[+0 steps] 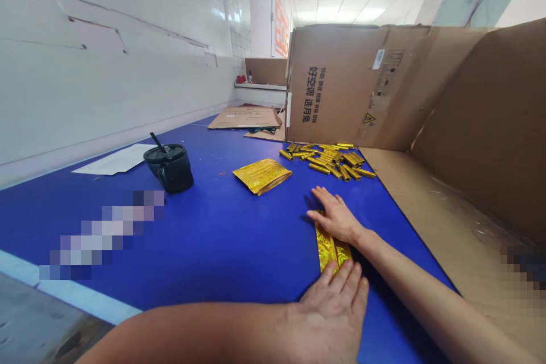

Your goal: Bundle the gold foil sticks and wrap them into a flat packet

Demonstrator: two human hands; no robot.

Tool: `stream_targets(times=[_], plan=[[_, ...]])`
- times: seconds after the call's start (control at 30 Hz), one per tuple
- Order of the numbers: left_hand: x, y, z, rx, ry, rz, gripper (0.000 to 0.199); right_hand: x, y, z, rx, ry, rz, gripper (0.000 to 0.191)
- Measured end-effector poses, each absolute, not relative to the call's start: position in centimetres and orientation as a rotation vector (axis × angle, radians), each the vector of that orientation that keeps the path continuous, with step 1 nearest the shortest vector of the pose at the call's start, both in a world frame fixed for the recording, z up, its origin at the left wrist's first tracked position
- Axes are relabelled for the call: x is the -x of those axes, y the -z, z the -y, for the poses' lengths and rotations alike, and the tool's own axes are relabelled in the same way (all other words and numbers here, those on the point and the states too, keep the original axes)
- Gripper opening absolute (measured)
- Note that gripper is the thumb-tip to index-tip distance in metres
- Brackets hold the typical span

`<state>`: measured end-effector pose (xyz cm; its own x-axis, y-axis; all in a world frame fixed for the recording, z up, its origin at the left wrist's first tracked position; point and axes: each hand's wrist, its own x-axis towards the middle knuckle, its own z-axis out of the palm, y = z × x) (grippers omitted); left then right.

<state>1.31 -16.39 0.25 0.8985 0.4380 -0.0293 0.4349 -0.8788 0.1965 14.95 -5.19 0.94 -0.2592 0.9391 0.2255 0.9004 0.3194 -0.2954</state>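
A shiny gold foil paper (326,247) lies on the blue tabletop, with a lengthwise seam or fold showing. My right hand (335,219) rests over its far end, fingers stretched out and thumb apart. Across the near end lies my left hand (330,310), flat with fingers extended, hiding that part of the paper. Neither hand grips anything. Farther off to the left is a flat stack of gold foil papers (262,175). Beyond my right hand, many small rolled gold foil tubes (330,159) are heaped loosely near the cardboard.
A dark lidded mug (174,168) with a stick or spoon handle poking out stands at left, beside a white sheet (115,160). A big cardboard box (341,85) walls off the back and right. Flattened cardboard (245,118) lies at the back, and a white wall runs along the left.
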Motion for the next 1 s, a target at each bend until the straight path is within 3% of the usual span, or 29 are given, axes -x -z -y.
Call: stream_targets(times=[0.1, 0.27, 0.37, 0.47, 0.57, 0.6, 0.83, 1.0], plan=[[-1.2, -0.5, 16.4, -2.859, -0.045, -0.640, 0.052, -16.3, -2.6, 7.2, 1.515, -0.246, 2.049, 0.040], [-1.0, -1.0, 16.6, -2.762, -0.054, -0.636, 0.086, -17.4, -3.2, 11.2, 1.336, -0.576, 2.224, 0.031], [-0.7, -1.6, 16.3, -2.715, -0.133, -0.576, 0.093, -17.3, -2.5, 12.1, 1.259, -0.663, 2.302, 0.029], [-0.2, -3.0, 14.8, -2.588, -0.186, -0.545, 0.081, -17.5, -2.5, 12.2, 1.235, -0.706, 2.302, 0.029], [0.4, -4.4, 12.1, -2.490, -0.240, -0.580, 0.034, -17.9, -2.9, 12.3, 1.211, -0.772, 2.310, 0.029], [0.6, -4.7, 11.1, -2.509, -0.299, -0.622, 0.030, -18.0, -3.0, 12.4, 1.215, -0.793, 2.310, 0.029], [1.0, -2.3, 8.3, -2.907, -0.248, -0.517, 0.033, -18.5, -2.7, 12.7, 1.347, -0.838, 2.211, 0.046], [1.1, -2.0, 8.7, -2.975, -0.223, -0.519, 0.033, -18.8, -3.8, 13.1, 1.337, -0.907, 2.266, 0.039]])
